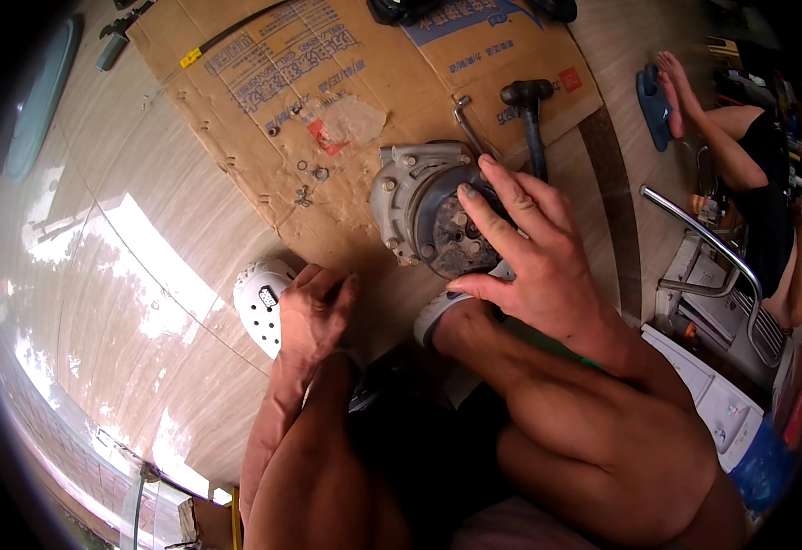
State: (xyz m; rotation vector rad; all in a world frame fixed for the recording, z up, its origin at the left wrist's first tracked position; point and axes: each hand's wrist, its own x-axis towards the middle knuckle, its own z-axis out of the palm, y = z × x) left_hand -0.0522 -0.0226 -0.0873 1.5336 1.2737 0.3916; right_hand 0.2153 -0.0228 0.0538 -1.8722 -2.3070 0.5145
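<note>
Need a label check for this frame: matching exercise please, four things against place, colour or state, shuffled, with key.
Things
1. Left hand
2. Right hand
3. Hammer
4. Tag

Descriptions
A. yellow
B. over the pulley, fingers spread
C. dark, head on the cardboard
D. at the left white clog

Pairs: 1-D, 2-B, 3-C, 4-A

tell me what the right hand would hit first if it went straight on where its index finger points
Most likely the grey metal housing, up and left of where the right hand reaches over the dark disc; whether it would touch or pass above is unclear from this view.
</note>
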